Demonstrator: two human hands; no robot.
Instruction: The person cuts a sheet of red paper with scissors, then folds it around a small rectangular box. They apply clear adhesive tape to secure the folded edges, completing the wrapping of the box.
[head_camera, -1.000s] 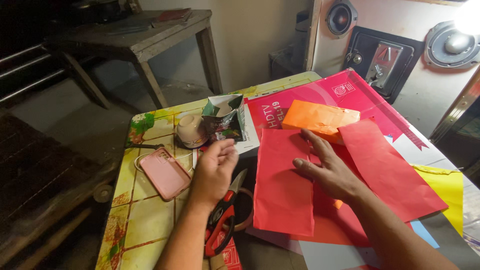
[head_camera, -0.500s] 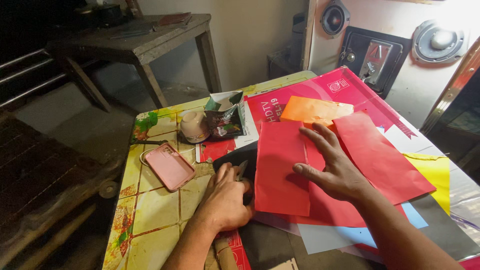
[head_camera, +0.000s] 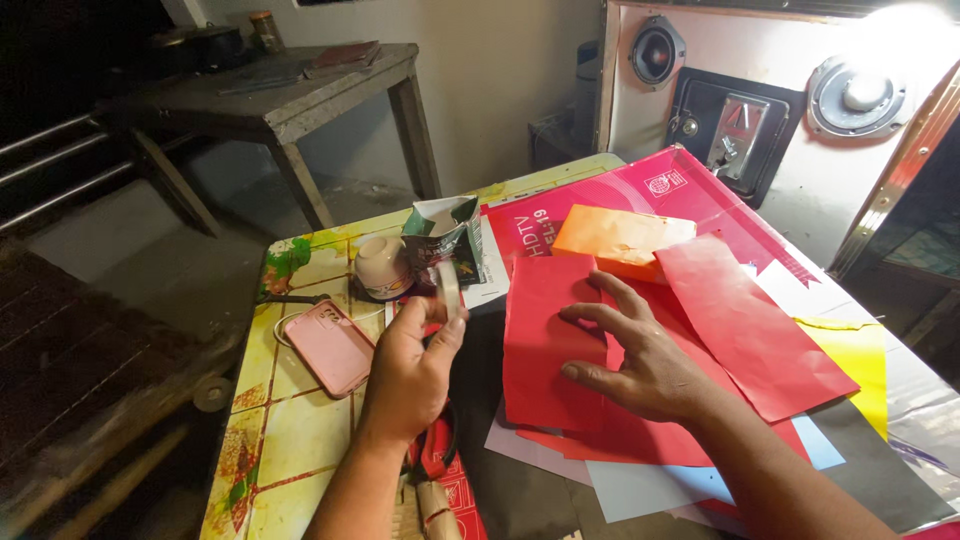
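The table (head_camera: 300, 420), topped with a yellow tile-patterned cover, had a bare strip along its left edge, where only a pink phone case (head_camera: 335, 346) lay; past that edge the floor dropped away dark. The right half was crowded with a large pink printed board (head_camera: 640, 190) overlaid by loose sheets, which ran out to the near and right edges.

The left hand (head_camera: 410, 375) was raised above the table's middle, its fingers closed on a small roll of tape (head_camera: 449, 288) held edge-on between thumb and fingertips — gripped firmly, just in front of the carton. Below the wrist, the red handles of a pair of scissors (head_camera: 437, 450) lay on the table, partly hidden by the forearm.

The right hand (head_camera: 635, 365) rested with its fingers spread and slightly arched, closed on nothing, its fingertips pressing on a folded red sheet (head_camera: 545, 340) that lay over other red paper. Beside it a second red sheet (head_camera: 750, 325) angled toward the right edge, with an orange sheet (head_camera: 620, 235) just behind and a yellow sheet (head_camera: 850, 360) showing at the far right.

Two containers stood near the back-left of the table: a torn-open green and white carton (head_camera: 445, 240), its contents not visible, and just beside it a small cream-coloured jar (head_camera: 380, 265) with its top on — what it held could not be told.
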